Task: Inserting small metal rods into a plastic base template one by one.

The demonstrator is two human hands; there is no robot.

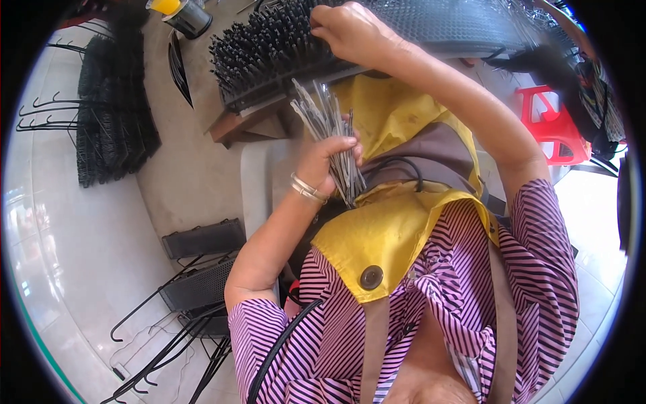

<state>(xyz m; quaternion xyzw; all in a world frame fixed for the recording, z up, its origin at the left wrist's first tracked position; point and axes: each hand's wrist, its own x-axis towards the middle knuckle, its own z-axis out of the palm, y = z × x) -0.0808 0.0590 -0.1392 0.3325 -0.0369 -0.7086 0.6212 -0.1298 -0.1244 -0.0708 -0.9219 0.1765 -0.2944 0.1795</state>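
My left hand [323, 159], with a bangle at its wrist, is closed around a bundle of thin grey metal rods [320, 108]. Their upper ends fan out toward the far side, in front of my yellow apron. Farther off, my right hand [353, 32] reaches over a block densely set with upright black pegs [262, 50]. Its fingertips are pinched together at the block's right part, and whatever they hold is too small or hidden to make out. Right of the pegs, under my right forearm, stretches a dark mesh-like surface [437, 27].
Black bristly racks with hooked rods [111, 114] hang at the left wall. Dark perforated panels with long hooks [195, 286] stand at lower left. A metal can [190, 20] with something yellow sits at far left. A red plastic stool [553, 128] is at right.
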